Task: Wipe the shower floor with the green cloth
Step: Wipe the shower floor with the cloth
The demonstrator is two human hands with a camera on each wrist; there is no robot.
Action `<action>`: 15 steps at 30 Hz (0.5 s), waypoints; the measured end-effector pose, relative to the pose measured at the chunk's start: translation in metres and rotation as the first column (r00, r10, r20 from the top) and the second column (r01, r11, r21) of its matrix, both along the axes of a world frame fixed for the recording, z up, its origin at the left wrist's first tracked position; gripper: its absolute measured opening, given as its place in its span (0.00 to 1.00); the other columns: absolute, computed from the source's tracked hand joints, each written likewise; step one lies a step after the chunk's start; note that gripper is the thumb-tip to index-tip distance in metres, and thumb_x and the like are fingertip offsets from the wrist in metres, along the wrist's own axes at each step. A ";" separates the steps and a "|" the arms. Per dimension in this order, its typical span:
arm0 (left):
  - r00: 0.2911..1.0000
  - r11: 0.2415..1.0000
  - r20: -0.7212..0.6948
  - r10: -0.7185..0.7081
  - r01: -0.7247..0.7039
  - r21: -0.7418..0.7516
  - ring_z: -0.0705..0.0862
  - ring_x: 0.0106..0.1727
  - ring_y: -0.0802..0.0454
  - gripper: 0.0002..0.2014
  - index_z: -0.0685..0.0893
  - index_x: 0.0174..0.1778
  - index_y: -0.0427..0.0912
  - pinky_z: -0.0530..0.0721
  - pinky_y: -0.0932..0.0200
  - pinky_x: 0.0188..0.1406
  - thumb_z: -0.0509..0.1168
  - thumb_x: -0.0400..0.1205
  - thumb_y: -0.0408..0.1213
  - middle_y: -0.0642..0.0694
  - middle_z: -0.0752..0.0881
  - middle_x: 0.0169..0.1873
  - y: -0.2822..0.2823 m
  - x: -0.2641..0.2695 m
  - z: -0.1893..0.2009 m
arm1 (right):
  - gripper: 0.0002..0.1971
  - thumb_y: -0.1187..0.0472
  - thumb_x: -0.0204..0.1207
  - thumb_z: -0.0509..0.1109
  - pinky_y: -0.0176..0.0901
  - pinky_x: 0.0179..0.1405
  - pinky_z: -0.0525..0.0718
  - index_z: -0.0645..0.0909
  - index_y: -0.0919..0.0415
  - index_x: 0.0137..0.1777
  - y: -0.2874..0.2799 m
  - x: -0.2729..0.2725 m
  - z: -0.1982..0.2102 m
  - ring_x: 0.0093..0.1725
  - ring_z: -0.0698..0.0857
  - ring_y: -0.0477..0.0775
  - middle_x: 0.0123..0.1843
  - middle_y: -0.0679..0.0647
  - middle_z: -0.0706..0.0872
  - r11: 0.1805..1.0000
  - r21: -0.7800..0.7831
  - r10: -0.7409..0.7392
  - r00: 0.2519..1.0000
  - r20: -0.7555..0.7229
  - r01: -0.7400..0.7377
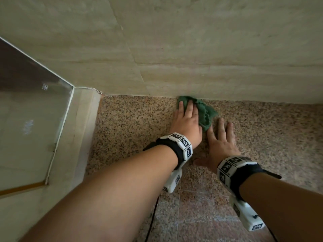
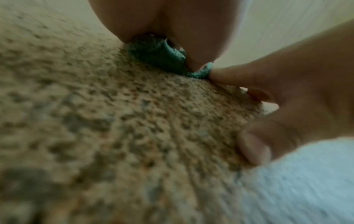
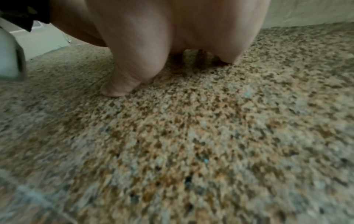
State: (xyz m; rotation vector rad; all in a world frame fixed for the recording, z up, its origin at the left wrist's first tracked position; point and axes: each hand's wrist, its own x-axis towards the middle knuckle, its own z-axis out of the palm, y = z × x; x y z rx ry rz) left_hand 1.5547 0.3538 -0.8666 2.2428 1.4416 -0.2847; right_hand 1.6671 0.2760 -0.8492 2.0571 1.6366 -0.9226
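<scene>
A crumpled green cloth (image 1: 206,112) lies on the speckled granite shower floor (image 1: 131,128), right against the foot of the beige wall (image 1: 192,49). My left hand (image 1: 187,117) presses flat on the cloth's left part with straight fingers. In the left wrist view the cloth (image 2: 159,57) is squeezed under the left hand (image 2: 172,22). My right hand (image 1: 222,137) lies flat on the floor just right of it with fingers spread, the index fingertip touching the cloth's near end. In the right wrist view the right hand (image 3: 172,30) rests on the floor (image 3: 191,136) and holds nothing.
A glass panel (image 1: 26,102) stands at the left on a pale stone kerb (image 1: 83,128) bordering the floor. The wall runs across the far side. A thin black cable (image 1: 153,215) trails from the left wrist. Bare floor stretches to the right (image 1: 271,137).
</scene>
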 end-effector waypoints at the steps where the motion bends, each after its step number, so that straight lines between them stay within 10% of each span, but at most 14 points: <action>1: 1.000 1.000 -0.004 -0.025 0.025 0.000 0.39 0.87 0.37 0.35 0.50 0.87 0.38 0.43 0.41 0.86 0.55 0.88 0.48 0.44 0.43 0.88 0.003 -0.002 0.000 | 0.69 0.26 0.60 0.76 0.62 0.83 0.39 0.32 0.53 0.86 0.000 0.000 0.000 0.82 0.25 0.69 0.83 0.59 0.21 1.000 0.003 -0.002 1.000 0.001 0.002; 15: 0.890 0.891 -0.088 0.448 -0.452 -0.040 0.42 0.87 0.35 0.39 0.45 0.86 0.31 0.44 0.44 0.86 0.56 0.86 0.47 0.38 0.44 0.87 0.016 0.006 0.012 | 0.72 0.25 0.59 0.75 0.62 0.82 0.37 0.25 0.49 0.84 0.000 0.002 -0.001 0.82 0.25 0.68 0.84 0.57 0.22 1.000 0.030 -0.006 0.999 -0.054 0.008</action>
